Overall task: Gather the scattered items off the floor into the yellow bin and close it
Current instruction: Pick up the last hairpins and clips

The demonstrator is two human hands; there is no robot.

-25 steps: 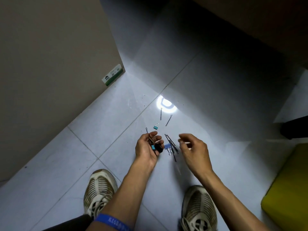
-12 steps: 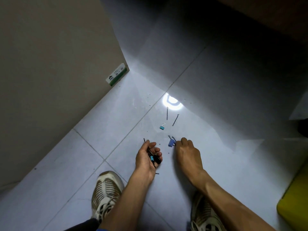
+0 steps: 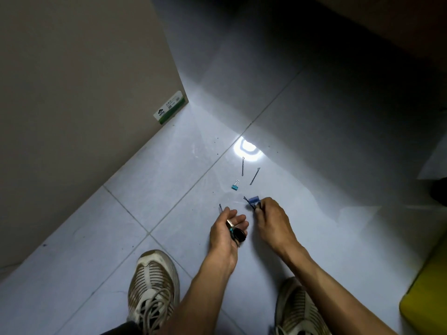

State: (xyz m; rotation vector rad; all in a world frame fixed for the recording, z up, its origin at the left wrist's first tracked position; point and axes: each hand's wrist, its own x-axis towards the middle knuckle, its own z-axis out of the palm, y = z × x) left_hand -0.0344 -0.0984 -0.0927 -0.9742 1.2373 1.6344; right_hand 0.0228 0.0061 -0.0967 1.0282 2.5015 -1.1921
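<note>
The right hand [image 3: 272, 221] has its grip pinched on a small blue metal binder clip [image 3: 254, 199] and thin black hairpins at the pale tiled floor [image 3: 169, 213]. The left hand [image 3: 227, 232], palm up, has its grip curled around several gathered clips and pins. A teal binder clip [image 3: 235, 185] and two black hairpins [image 3: 242, 166] lie ahead. The yellow plastic bin [image 3: 425, 303] sits at far right.
</note>
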